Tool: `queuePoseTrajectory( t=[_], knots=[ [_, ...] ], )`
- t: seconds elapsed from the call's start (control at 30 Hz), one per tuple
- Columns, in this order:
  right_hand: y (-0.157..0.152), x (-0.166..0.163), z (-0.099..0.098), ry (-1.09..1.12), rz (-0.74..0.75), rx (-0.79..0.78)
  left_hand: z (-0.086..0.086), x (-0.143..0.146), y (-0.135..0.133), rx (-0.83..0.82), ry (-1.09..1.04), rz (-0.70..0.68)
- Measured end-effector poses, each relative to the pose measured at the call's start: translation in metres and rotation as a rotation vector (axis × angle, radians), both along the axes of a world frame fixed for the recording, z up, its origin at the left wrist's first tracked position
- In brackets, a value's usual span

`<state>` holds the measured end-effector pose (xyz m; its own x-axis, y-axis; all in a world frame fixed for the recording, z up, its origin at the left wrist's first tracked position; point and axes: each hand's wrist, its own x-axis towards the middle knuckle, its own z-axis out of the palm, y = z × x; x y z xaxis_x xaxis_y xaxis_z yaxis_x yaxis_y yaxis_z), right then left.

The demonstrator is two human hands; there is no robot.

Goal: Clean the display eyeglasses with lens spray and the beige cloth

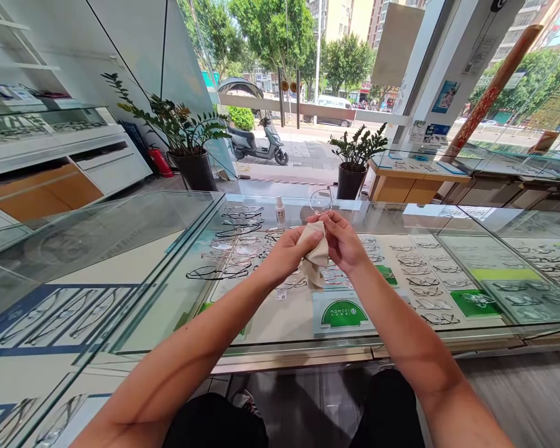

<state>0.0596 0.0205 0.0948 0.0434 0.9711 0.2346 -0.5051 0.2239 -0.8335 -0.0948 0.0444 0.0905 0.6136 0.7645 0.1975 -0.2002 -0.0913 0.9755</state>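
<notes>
My left hand [290,250] is closed on a beige cleaning cloth [315,249], its thumb pressing the cloth from above, and the cloth's lower end hangs loose. My right hand [345,241] pinches a pair of thin-rimmed eyeglasses [322,212] beside the cloth. One round lens stands up above my fingers; the rest of the eyeglasses is hidden by the cloth and hands. Both hands meet above the glass counter. Just beyond them stands a small white spray bottle [280,213]. To the left, a dark pair of glasses [218,272] is nearest my left forearm.
The glass display counter [270,350] runs across in front of me, with several rows of eyeglasses and a green sign [344,314]. Potted plants [193,168] and a window lie beyond. A fire extinguisher [159,162] stands at the left wall.
</notes>
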Motion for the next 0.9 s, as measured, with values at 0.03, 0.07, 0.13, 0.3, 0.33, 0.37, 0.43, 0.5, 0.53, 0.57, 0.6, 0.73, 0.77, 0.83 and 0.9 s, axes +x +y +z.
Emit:
queuePoseTrajectory(
  t=[0.03,0.07,0.13,0.3,0.33,0.37,0.43,0.5,0.53,0.57,0.6,0.73,0.77,0.83,0.9],
  knots=[
    [0.0,-0.002,0.0,0.002,0.005,0.008,0.001,0.001,-0.001,-0.006,-0.008,0.032],
    [-0.001,-0.004,0.0,0.002,0.009,0.014,0.002,0.002,-0.003,-0.011,-0.016,0.064],
    [-0.002,-0.007,0.0,0.002,0.015,0.021,0.002,0.004,-0.004,-0.02,-0.029,0.118],
    [-0.006,-0.011,0.002,-0.058,-0.01,0.028,-0.003,0.005,-0.001,0.026,0.002,0.231],
    [-0.006,-0.011,0.002,-0.069,-0.015,0.036,-0.004,0.004,0.0,0.049,0.006,0.246],
    [-0.006,-0.011,0.001,-0.076,-0.018,0.044,-0.004,0.004,0.001,0.07,0.007,0.256],
    [-0.005,-0.009,0.001,-0.076,-0.014,0.048,-0.004,0.002,0.004,0.099,0.015,0.252],
    [-0.003,-0.005,0.001,-0.061,-0.019,0.031,-0.003,0.0,0.006,0.119,0.025,0.21],
    [-0.002,-0.003,0.001,-0.053,-0.026,0.017,-0.003,-0.001,0.008,0.138,0.033,0.176],
    [-0.001,-0.001,0.001,-0.047,-0.036,0.005,-0.003,-0.001,0.009,0.163,0.042,0.143],
    [0.0,0.002,0.001,-0.041,-0.047,0.002,-0.002,-0.002,0.01,0.195,0.052,0.12],
    [0.002,0.01,0.004,-0.023,-0.066,0.041,-0.002,-0.003,0.014,0.292,0.08,0.186],
    [0.002,0.012,0.005,-0.021,-0.062,0.052,-0.002,-0.003,0.015,0.299,0.073,0.216],
    [0.003,0.014,0.005,-0.018,-0.056,0.063,-0.001,-0.004,0.017,0.298,0.046,0.27],
    [0.003,0.015,0.006,-0.007,-0.056,0.065,0.0,-0.006,0.019,0.287,0.017,0.333]
  ],
)
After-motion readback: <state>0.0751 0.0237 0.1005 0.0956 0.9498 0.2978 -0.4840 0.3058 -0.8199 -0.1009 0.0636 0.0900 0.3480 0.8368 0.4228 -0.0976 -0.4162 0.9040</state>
